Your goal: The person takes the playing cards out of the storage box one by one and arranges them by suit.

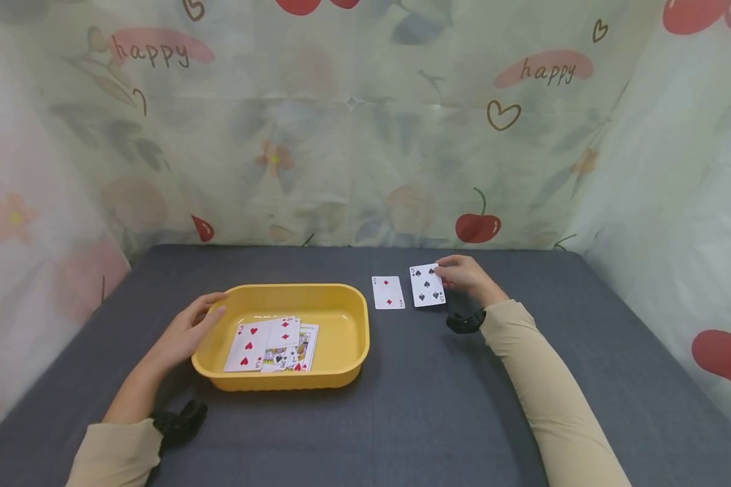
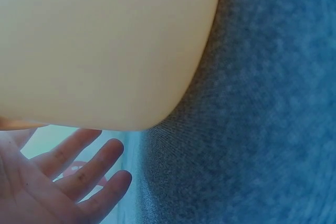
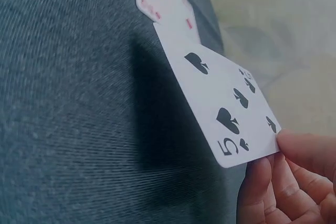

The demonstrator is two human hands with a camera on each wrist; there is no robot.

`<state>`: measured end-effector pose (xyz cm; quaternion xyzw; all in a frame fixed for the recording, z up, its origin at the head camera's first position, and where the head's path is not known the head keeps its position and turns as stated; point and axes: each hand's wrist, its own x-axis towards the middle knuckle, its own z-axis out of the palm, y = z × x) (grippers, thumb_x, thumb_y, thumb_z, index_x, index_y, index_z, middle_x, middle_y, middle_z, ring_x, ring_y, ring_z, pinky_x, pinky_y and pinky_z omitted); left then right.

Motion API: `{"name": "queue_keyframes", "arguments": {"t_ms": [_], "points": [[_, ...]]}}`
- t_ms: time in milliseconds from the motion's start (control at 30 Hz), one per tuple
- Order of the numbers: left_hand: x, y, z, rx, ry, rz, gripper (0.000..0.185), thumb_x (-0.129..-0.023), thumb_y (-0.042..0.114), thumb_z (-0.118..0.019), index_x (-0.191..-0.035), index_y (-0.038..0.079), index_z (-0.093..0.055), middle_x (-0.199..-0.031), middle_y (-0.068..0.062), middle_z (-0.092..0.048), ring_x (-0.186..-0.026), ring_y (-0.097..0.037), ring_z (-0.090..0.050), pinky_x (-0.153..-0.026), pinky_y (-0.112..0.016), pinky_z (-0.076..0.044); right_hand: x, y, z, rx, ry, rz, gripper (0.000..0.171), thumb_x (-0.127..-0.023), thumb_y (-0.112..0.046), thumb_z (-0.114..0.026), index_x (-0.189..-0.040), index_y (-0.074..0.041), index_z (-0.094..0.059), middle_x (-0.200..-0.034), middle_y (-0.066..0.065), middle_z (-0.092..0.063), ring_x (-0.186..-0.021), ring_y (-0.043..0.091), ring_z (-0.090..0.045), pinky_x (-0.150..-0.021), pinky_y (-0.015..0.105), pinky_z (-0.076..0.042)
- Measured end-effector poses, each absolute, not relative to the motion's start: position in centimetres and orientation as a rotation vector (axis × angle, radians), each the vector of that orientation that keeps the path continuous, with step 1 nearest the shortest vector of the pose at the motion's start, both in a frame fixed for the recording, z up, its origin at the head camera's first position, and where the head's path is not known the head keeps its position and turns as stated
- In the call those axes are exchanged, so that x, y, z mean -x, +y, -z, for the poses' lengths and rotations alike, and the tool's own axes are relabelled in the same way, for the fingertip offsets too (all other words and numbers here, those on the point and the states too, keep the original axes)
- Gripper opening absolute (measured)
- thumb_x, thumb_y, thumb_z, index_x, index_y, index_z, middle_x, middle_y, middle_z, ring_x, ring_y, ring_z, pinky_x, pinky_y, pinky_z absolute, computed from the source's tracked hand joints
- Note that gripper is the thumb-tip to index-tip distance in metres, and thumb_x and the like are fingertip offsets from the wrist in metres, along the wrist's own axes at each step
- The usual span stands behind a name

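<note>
1. The right hand (image 1: 464, 276) pinches a white rectangular playing card, the five of spades (image 1: 428, 287), by one edge, thumb on its face and fingers behind.
2. That card is tilted, and its shadow on the cloth shows the gripped end raised. Held by so little, it could pivot or slip if the thumb eases, or bow if the pinch tightens; that is my judgement.
3. Just beside it, a white card with red pips, the two of diamonds (image 1: 388, 293), lies face up. A low sideways sweep of the five could nudge or overlap it; lying so flat, it may also resist fingertips.
4. The left hand (image 1: 187, 329) is at the left rim of a deep yellow tray (image 1: 338, 338) with rounded corners, seemingly plastic. Its visible fingers are loose and spread, not clenched; how firmly it bears on the rim, I cannot tell.
5. Inside, a heart card (image 1: 240, 352), a diamond card (image 1: 283, 333) and partly covered face cards overlap. Uneven pressure on the rim could shift the tray and slide them.
6. Dark grey-blue cloth (image 1: 414, 419) lies beneath everything.
</note>
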<state>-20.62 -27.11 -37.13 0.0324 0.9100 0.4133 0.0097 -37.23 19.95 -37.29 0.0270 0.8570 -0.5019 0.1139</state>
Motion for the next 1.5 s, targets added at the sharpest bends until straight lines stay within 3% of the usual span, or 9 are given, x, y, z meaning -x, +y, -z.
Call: {"name": "queue_keyframes", "arguments": {"t_ms": [500, 667, 800, 967, 1133, 1200, 1300, 1500], "points": [[20.8, -27.1, 37.2, -0.092, 2.831, -1.28, 0.058, -0.099, 0.044, -0.036, -0.143, 0.007, -0.03, -0.141, -0.028, -0.036, -0.123, -0.043, -0.042, -0.097, -0.055, -0.038, 37.3, 19.6, 38.3, -0.209, 2.558, 1.411, 0.038, -0.092, -0.011, -0.056, -0.126, 0.006, -0.052, -0.113, 0.016, -0.056, -0.071, 0.004, -0.052, -0.06, 0.014, -0.045], [20.7, -27.1, 37.2, -0.087, 2.836, -1.278, 0.058, -0.099, 0.044, -0.036, -0.143, 0.007, -0.03, -0.14, -0.027, -0.037, -0.123, -0.042, -0.042, -0.097, -0.055, -0.038, 38.1, 19.6, 38.9, -0.228, 2.587, 1.377, 0.036, -0.089, -0.01, -0.059, -0.122, 0.005, -0.055, -0.115, 0.018, -0.058, -0.073, 0.007, -0.055, -0.066, 0.019, -0.049], [20.7, -27.0, 37.2, -0.077, 2.837, -1.272, 0.058, -0.099, 0.044, -0.036, -0.143, 0.007, -0.03, -0.14, -0.027, -0.037, -0.122, -0.042, -0.043, -0.097, -0.054, -0.039, 39.1, 20.0, 39.9, -0.189, 2.603, 1.373, 0.034, -0.085, -0.01, -0.065, -0.114, 0.007, -0.058, -0.107, 0.019, -0.06, -0.074, 0.012, -0.059, -0.069, 0.024, -0.053], [20.8, -27.0, 37.2, -0.073, 2.837, -1.263, 0.058, -0.099, 0.044, -0.036, -0.143, 0.007, -0.03, -0.14, -0.027, -0.037, -0.122, -0.042, -0.043, -0.096, -0.053, -0.04, 38.2, 19.5, 39.0, -0.265, 2.617, 1.324, 0.034, -0.088, -0.008, -0.059, -0.119, 0.007, -0.055, -0.112, 0.02, -0.058, -0.077, 0.013, -0.06, -0.073, 0.026, -0.054], [20.8, -27.0, 37.2, -0.063, 2.841, -1.257, 0.057, -0.099, 0.044, -0.036, -0.143, 0.008, -0.03, -0.14, -0.027, -0.037, -0.121, -0.042, -0.043, -0.096, -0.053, -0.041, 36.9, 19.3, 37.5, -0.304, 2.63, 1.327, 0.034, -0.091, -0.008, -0.056, -0.121, 0.007, -0.053, -0.101, 0.015, -0.057, -0.067, 0.01, -0.056, -0.058, 0.018, -0.051], [20.8, -27.0, 37.2, -0.059, 2.84, -1.259, 0.058, -0.099, 0.044, -0.036, -0.143, 0.008, -0.03, -0.14, -0.027, -0.036, -0.122, -0.042, -0.043, -0.096, -0.053, -0.041, 36.6, 19.3, 37.0, -0.285, 2.628, 1.323, 0.035, -0.091, -0.01, -0.057, -0.122, 0.006, -0.053, -0.102, 0.014, -0.057, -0.07, 0.01, -0.056, -0.058, 0.018, -0.05], [20.8, -27.0, 37.2, -0.061, 2.842, -1.26, 0.058, -0.099, 0.044, -0.036, -0.143, 0.008, -0.03, -0.14, -0.027, -0.037, -0.121, -0.042, -0.044, -0.095, -0.052, -0.041, 36.4, 19.1, 36.3, -0.206, 2.616, 1.323, 0.037, -0.091, -0.014, -0.057, -0.123, 0.003, -0.052, -0.11, 0.016, -0.058, -0.079, 0.013, -0.058, -0.066, 0.021, -0.052], [20.7, -27.1, 37.2, -0.07, 2.849, -1.257, 0.057, -0.099, 0.043, -0.037, -0.143, 0.008, -0.031, -0.139, -0.027, -0.038, -0.119, -0.041, -0.045, -0.093, -0.049, -0.043, 35.2, 17.3, 34.2, 0.088, 2.513, 1.372, 0.042, -0.093, -0.018, -0.054, -0.129, 0.003, -0.048, -0.131, 0.023, -0.052, -0.113, 0.032, -0.057, -0.095, 0.038, -0.047]]}}
